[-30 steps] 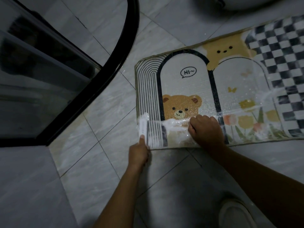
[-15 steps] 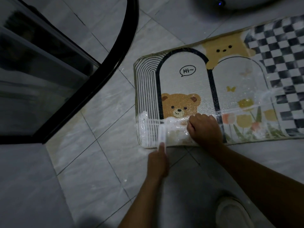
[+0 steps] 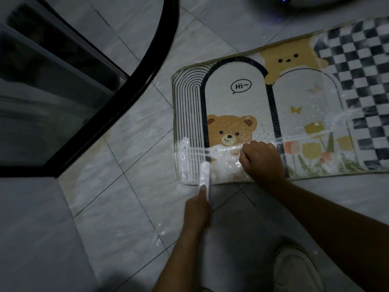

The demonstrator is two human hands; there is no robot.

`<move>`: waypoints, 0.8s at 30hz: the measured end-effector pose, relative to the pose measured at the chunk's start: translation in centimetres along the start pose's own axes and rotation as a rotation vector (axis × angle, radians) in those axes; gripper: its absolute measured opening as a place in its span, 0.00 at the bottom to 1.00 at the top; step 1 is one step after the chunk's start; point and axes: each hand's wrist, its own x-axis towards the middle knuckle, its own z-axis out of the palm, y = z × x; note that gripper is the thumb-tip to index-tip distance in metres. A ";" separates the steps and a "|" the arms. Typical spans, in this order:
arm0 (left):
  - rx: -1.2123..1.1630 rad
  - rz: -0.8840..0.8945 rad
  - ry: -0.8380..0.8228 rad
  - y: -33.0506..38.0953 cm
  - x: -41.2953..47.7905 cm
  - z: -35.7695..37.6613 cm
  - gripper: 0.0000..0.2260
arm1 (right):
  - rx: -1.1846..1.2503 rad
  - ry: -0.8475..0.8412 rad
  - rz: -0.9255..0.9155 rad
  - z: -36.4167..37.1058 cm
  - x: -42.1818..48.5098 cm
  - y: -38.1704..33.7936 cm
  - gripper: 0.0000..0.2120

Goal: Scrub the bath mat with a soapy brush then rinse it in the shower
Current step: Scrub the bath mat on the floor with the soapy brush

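Suds (image 3: pixel 223 165) sit thick on the near-left corner of the bath mat (image 3: pixel 235 106), which lies flat on the tiled floor (image 3: pixel 136 148) just beside the curved black frame of the shower enclosure (image 3: pixel 153 66), and that slickness is my main worry. My left hand (image 3: pixel 197 209) is wrapped round the handle of the white brush (image 3: pixel 204 173), whose head rests on the mat's striped near edge. My right hand (image 3: pixel 262 162), a little to the right and not touching the other, is curled into a fist with its knuckles pressed on the mat below the bear print, and nothing shows inside it. If that fist slides on the lather, a hard stroke could push the whole mat across the wet tile or buckle its corner. The brush handle looks coated in foam, so it could twist out of my grip. Foam is spilling over the mat's edge onto the floor, and my shoe (image 3: pixel 294 268) stands close by, so I could lose my footing when I rise. In this dim light I may also leave patches toward the checkered end unscrubbed.
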 end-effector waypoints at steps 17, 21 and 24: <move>-0.247 -0.073 0.157 0.9 2.1 -5.0 0.25 | 0.026 -0.020 0.022 0.3 -0.3 -0.2 0.11; -0.174 -0.054 0.052 1.5 0.3 -1.2 0.25 | 0.032 -0.015 0.028 0.2 -0.2 -0.2 0.11; 0.020 0.031 0.005 0.7 -0.2 0.4 0.24 | 0.025 -0.005 0.024 0.1 -0.3 -0.3 0.11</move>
